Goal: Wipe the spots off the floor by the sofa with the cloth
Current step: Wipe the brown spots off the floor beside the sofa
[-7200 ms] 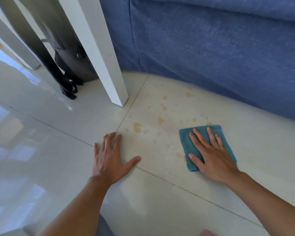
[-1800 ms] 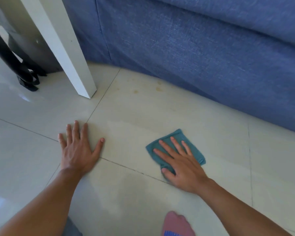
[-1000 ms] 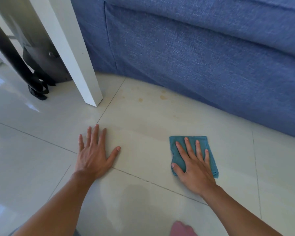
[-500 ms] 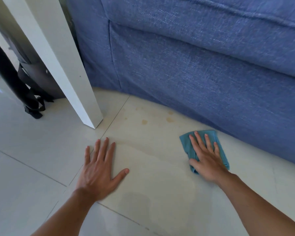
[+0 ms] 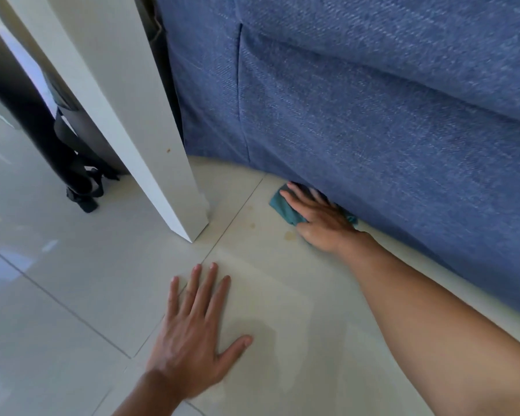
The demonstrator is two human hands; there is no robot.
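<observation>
A teal cloth [image 5: 284,207] lies flat on the pale tiled floor [image 5: 282,295], tight against the base of the blue sofa [image 5: 373,115]. My right hand [image 5: 318,219] presses down on the cloth with fingers spread, their tips touching the sofa fabric; most of the cloth is hidden under the hand. A few faint tan spots [image 5: 289,234] show on the tile just left of and below that hand. My left hand [image 5: 192,331] rests flat on the floor nearer to me, fingers apart, holding nothing.
A white furniture leg [image 5: 150,151] slants down to the floor left of the cloth. Behind it sits a dark bag with black straps [image 5: 78,181]. A tile seam runs between the leg and the cloth.
My right hand has slid the cloth forward and left up to the sofa's base, over the spots there. The view has moved closer. My left hand stays planted.
</observation>
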